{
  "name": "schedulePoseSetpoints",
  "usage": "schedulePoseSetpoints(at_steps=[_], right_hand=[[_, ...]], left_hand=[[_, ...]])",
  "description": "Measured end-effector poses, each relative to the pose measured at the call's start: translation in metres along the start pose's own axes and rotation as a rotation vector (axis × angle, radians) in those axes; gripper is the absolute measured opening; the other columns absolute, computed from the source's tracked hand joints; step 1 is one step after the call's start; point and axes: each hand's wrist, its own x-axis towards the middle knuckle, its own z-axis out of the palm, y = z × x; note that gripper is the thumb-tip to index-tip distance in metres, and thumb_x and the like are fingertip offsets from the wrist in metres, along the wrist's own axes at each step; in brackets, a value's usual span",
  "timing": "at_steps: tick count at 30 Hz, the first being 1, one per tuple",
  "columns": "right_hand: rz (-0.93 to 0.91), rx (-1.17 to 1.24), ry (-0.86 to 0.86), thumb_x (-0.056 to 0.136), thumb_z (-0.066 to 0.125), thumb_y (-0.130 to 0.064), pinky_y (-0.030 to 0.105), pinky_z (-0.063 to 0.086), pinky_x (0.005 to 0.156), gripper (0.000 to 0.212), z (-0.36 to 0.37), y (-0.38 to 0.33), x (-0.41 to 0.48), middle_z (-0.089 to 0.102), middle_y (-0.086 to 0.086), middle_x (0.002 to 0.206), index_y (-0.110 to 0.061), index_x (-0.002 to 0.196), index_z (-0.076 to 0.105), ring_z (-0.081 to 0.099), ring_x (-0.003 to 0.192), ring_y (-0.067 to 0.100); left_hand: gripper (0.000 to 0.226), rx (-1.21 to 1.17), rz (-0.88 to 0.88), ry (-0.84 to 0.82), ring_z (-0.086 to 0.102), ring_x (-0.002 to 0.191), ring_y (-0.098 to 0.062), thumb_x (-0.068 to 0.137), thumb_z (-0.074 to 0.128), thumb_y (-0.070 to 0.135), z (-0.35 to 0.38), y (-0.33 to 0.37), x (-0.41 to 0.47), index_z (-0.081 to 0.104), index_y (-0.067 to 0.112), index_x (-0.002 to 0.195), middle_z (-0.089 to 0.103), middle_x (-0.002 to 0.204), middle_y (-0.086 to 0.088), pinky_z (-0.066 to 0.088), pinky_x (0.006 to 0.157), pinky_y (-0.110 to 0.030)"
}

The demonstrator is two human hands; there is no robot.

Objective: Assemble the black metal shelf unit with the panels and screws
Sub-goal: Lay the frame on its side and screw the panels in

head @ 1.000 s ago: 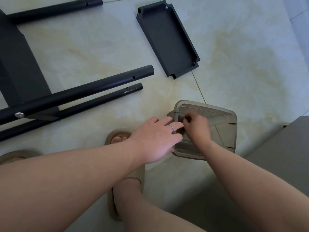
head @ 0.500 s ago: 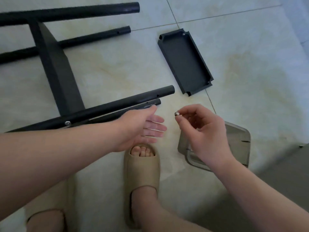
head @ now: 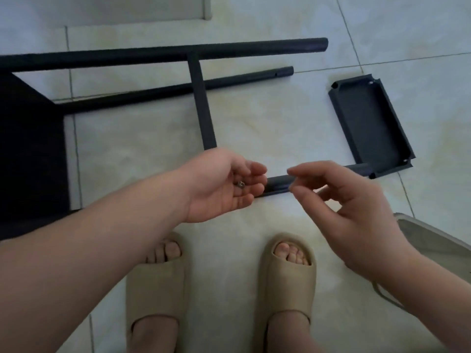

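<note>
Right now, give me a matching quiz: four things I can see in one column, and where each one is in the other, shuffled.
Things:
1 silver fastener
2 loose black shelf panel
3 translucent plastic container
4 beige slides

Places:
A on the person's feet
B flat on the floor tiles, upper right
C in the palm of the left hand
D right edge, beside the right hand

Pairs: 1-C, 2-B, 3-D, 4-A

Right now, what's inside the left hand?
A small silver screw lies in the cupped left hand, on the palm near the fingers. Whether more sit under the curled fingers is hidden.
</note>
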Motion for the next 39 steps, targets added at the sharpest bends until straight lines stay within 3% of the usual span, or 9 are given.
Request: schedulePoseSetpoints(at_steps=[5, 8, 12, 18, 22, 25, 31, 36, 39], right_hand=[[-0.043, -0.224, -0.253, 0.092, 0.061, -0.036, 0.026, 0.049, 0.099, 0.043, 0.024, 0.002, 0.033, 0.060, -0.015, 0.121, -0.026, 0.134, 0.056, 0.056, 0.116, 0.005], [-0.213, -0.488, -0.464, 0.091, 0.055, -0.057, 0.040, 0.035, 0.116, 0.077, 0.039, 0.011, 0.052, 0.039, -0.004, 0.152, -0.022, 0.155, 0.033, 0.033, 0.143, 0.016], [-0.381, -0.706, -0.595, 0.085, 0.042, -0.080, 0.047, 0.015, 0.125, 0.104, 0.060, 0.024, 0.071, 0.008, 0.004, 0.170, -0.019, 0.163, 0.008, 0.001, 0.157, 0.026], [-0.390, -0.766, -0.577, 0.084, 0.032, -0.086, 0.055, 0.013, 0.124, 0.103, 0.075, 0.032, 0.091, -0.007, 0.003, 0.170, -0.027, 0.163, 0.005, -0.006, 0.157, 0.028], [-0.390, -0.749, -0.566, 0.083, 0.033, -0.087, 0.054, 0.011, 0.124, 0.103, 0.077, 0.034, 0.094, -0.009, 0.000, 0.170, -0.030, 0.163, 0.004, -0.006, 0.157, 0.026], [-0.357, -0.723, -0.572, 0.080, 0.034, -0.090, 0.053, 0.005, 0.125, 0.106, 0.078, 0.035, 0.096, -0.016, -0.005, 0.169, -0.035, 0.161, -0.006, -0.014, 0.156, 0.022], [-0.403, -0.755, -0.584, 0.078, 0.036, -0.090, 0.056, 0.000, 0.124, 0.113, 0.081, 0.034, 0.103, -0.020, -0.001, 0.168, -0.028, 0.162, -0.008, -0.019, 0.155, 0.021], [-0.389, -0.739, -0.571, 0.077, 0.038, -0.090, 0.054, 0.001, 0.125, 0.114, 0.081, 0.035, 0.102, -0.018, -0.003, 0.169, -0.029, 0.162, -0.007, -0.017, 0.155, 0.019], [-0.376, -0.730, -0.555, 0.074, 0.041, -0.090, 0.054, 0.002, 0.125, 0.117, 0.082, 0.034, 0.102, -0.017, -0.006, 0.169, -0.028, 0.162, -0.006, -0.016, 0.156, 0.017]], left_hand=[[0.047, -0.059, 0.234, 0.077, 0.071, 0.067, -0.013, 0.086, 0.026, -0.020, -0.054, 0.018, -0.014, 0.065, 0.006, 0.091, 0.072, 0.077, -0.007, 0.055, 0.055, -0.020], [0.040, -0.059, 0.299, 0.184, 0.076, 0.080, -0.014, 0.096, 0.030, -0.015, -0.085, 0.023, -0.018, 0.064, 0.006, 0.100, 0.077, 0.086, -0.008, 0.058, 0.062, -0.020], [0.028, 0.082, 0.310, 0.332, 0.076, 0.084, -0.015, 0.107, 0.033, 0.001, -0.101, 0.011, -0.005, 0.060, 0.007, 0.104, 0.075, 0.098, -0.012, 0.060, 0.065, -0.023], [0.022, 0.492, 0.273, 0.228, 0.076, 0.081, -0.015, 0.107, 0.042, 0.016, -0.092, -0.001, 0.024, 0.062, 0.015, 0.099, 0.076, 0.092, -0.007, 0.056, 0.060, -0.020], [0.020, 0.670, 0.267, 0.174, 0.075, 0.078, -0.019, 0.100, 0.048, 0.004, -0.086, 0.000, 0.036, 0.068, 0.007, 0.096, 0.077, 0.086, -0.009, 0.057, 0.064, -0.024], [0.018, 0.791, 0.251, 0.173, 0.074, 0.083, -0.023, 0.093, 0.053, 0.002, -0.087, -0.002, 0.038, 0.070, 0.007, 0.094, 0.077, 0.085, -0.007, 0.059, 0.078, -0.033], [0.010, 0.811, 0.231, 0.170, 0.072, 0.087, -0.032, 0.086, 0.062, 0.005, -0.088, -0.003, 0.041, 0.072, 0.007, 0.085, 0.076, 0.085, -0.012, 0.056, 0.081, -0.040], [0.013, 0.699, 0.158, 0.190, 0.065, 0.062, -0.018, 0.083, 0.064, -0.001, -0.088, -0.002, 0.042, 0.071, 0.009, 0.081, 0.072, 0.072, -0.008, 0.050, 0.057, -0.020], [0.020, 0.629, 0.119, 0.171, 0.066, 0.068, -0.024, 0.083, 0.063, -0.005, -0.089, -0.002, 0.042, 0.070, 0.011, 0.074, 0.072, 0.077, -0.014, 0.053, 0.067, -0.026]])
